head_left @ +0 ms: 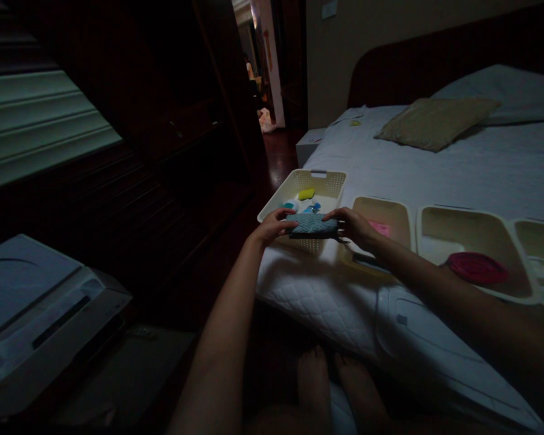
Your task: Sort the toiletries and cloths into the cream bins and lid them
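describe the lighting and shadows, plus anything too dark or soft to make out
In the head view, dim light with the doorway brightest; same view, a dark shadow crosses the mattress below the hands; also there, the dark cabinet loses detail and a small blue item in the perforated basket is too soft to identify.

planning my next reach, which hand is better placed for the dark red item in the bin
Probably the right hand: it is nearer the dark red item, while the left hand sits farther off, across the blue-grey item both hold.
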`<state>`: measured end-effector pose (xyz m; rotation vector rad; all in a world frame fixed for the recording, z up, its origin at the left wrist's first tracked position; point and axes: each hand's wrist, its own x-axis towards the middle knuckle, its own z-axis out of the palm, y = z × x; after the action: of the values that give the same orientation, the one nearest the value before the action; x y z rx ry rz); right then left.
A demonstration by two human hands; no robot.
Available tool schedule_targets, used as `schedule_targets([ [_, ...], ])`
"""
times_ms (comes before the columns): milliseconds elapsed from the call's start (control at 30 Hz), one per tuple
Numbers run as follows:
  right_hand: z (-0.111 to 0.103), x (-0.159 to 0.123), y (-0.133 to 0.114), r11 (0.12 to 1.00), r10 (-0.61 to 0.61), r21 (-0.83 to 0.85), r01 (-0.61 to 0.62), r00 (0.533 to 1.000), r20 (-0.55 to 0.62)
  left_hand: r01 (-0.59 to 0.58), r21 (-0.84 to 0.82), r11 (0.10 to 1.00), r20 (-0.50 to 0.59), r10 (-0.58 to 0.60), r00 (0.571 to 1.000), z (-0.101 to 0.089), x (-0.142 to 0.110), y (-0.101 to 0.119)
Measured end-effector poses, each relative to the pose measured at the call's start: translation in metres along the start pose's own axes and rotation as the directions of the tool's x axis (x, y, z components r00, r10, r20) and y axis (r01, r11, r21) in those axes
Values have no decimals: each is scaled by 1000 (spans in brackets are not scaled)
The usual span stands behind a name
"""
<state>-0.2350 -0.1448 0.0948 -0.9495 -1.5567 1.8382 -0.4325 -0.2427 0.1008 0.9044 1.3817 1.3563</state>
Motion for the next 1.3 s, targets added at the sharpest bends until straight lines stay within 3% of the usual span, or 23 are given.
schedule_targets([
  [167,1,-5,3,968,-140,-205,145,989,41,-27,23,999,-25,27,999,-2,5,-6],
  [300,3,-4,5,959,-213,-188,211,977,11,-6,-88,996,-25,4,1000,2,4,-5],
  [400,4,-2,5,960,-243,-151,235,970,-33,82,-137,987,45,-77,996,5,2,-5],
  [567,4,1,6,983,-172,-78,166,982,-83,146,-150,978,116,-129,985,6,5,-12],
  [733,1,3,12,999,-27,-26,26,999,-45,76,-87,993,-2,-76,997,10,10,-18],
  [900,-4,2,9,996,-60,-63,56,996,-69,24,-67,997,-79,-29,996,24,16,-16],
  [1067,-18,2,1,990,-137,-50,130,976,-172,-54,-118,992,-154,36,987,46,33,-18],
  [1300,-66,-2,9,977,-211,-89,193,934,-287,-88,-45,995,-99,83,992,81,52,-16],
])
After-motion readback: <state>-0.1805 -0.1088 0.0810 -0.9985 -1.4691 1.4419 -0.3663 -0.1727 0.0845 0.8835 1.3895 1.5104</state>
